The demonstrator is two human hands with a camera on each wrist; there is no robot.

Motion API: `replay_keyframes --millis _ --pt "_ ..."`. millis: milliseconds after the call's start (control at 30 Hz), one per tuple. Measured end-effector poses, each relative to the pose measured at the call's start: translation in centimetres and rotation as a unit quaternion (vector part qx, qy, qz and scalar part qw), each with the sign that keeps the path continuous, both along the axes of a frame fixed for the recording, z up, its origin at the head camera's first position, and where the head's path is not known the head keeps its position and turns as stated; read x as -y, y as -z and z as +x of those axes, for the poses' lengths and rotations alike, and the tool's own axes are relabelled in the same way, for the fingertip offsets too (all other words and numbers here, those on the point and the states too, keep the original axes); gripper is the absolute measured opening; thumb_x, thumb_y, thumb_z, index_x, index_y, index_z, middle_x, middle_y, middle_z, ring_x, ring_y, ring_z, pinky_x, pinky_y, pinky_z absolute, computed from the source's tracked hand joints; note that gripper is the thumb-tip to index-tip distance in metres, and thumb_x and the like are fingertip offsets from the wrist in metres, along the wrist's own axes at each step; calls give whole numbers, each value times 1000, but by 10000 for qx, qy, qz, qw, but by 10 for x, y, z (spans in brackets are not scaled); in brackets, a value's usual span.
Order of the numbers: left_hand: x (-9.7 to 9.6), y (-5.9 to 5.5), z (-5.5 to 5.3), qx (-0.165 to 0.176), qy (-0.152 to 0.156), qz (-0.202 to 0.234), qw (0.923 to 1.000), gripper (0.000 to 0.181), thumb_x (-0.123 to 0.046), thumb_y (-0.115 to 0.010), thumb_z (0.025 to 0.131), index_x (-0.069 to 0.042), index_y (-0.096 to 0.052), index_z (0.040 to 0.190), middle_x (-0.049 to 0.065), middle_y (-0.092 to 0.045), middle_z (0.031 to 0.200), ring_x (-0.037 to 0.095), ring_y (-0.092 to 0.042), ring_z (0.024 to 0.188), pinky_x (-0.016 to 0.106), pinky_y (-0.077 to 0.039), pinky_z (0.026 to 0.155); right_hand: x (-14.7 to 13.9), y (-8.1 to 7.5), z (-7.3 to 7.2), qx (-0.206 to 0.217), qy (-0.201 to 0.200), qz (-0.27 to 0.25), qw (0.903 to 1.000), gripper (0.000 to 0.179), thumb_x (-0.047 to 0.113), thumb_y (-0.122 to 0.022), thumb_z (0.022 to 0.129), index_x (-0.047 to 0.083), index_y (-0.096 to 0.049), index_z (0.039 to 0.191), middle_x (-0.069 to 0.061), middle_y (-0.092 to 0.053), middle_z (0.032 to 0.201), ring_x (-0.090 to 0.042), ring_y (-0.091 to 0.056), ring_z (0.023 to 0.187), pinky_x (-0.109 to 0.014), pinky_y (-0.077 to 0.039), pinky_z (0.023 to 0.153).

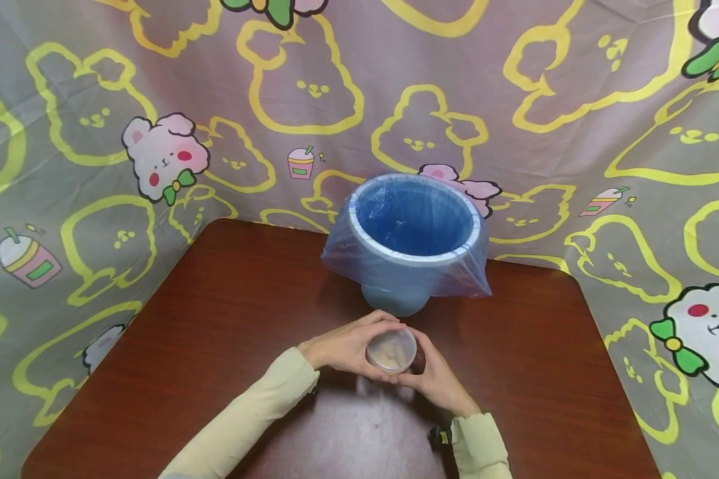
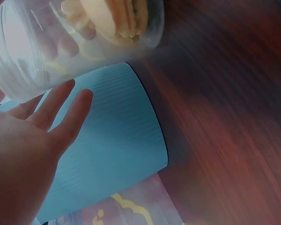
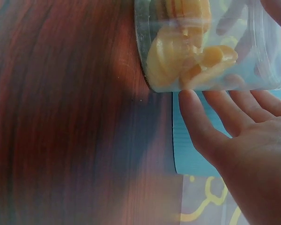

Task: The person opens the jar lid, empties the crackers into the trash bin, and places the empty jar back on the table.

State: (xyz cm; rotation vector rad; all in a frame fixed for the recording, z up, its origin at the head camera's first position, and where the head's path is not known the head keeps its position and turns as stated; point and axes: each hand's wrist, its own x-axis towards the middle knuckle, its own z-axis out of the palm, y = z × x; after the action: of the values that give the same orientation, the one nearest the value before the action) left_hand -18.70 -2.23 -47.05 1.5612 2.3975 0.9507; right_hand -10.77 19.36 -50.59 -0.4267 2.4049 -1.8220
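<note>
Together, left hand (image 1: 353, 346) and right hand (image 1: 442, 380) in partly curled grip around clear jar (image 1: 391, 350).

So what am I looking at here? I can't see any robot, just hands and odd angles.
You're right, there's no robot: these are a person's bare hands. The wide picture comes from a camera worn on the head, looking forward and down. The two close, tilted ones come from cameras worn on each wrist.

The left hand and right hand together hold a clear, round plastic jar with pale yellow pieces inside; I can't tell what those are. Beyond it, on a reddish-brown wooden table, stands a round blue bin lined with a see-through blue plastic bag.
</note>
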Motion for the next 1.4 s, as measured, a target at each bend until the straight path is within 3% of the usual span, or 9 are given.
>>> replay_keyframes --millis 633,1000,1400 --pt "12 1 0 257 -195 -82 9994 87 -36 -86 70 -19 -43 144 -5 -45 137 6 -46 124 25 -42 103 0 -2 0 42 75 83 9999 89 14 -86 71 16 -35 144 -11 -43 144 -33 -45 130 -46 -43 102" --pt "18 -2 0 257 -362 -147 9989 81 -32 -83 74 -17 -45 143 -3 -49 133 9 -51 120 25 -44 101 0 -2 0 62 111 191 9997 90 15 -86 71 16 -35 144 -10 -44 143 -33 -47 128 -44 -44 101" --pt "22 -2 -2 247 -390 -108 9989 78 -31 -83 75 -19 -46 142 2 -52 131 14 -53 120 28 -45 101 1 -2 0 101 116 180 9997 89 14 -86 71 16 -35 144 -11 -44 143 -32 -48 127 -28 -45 99"
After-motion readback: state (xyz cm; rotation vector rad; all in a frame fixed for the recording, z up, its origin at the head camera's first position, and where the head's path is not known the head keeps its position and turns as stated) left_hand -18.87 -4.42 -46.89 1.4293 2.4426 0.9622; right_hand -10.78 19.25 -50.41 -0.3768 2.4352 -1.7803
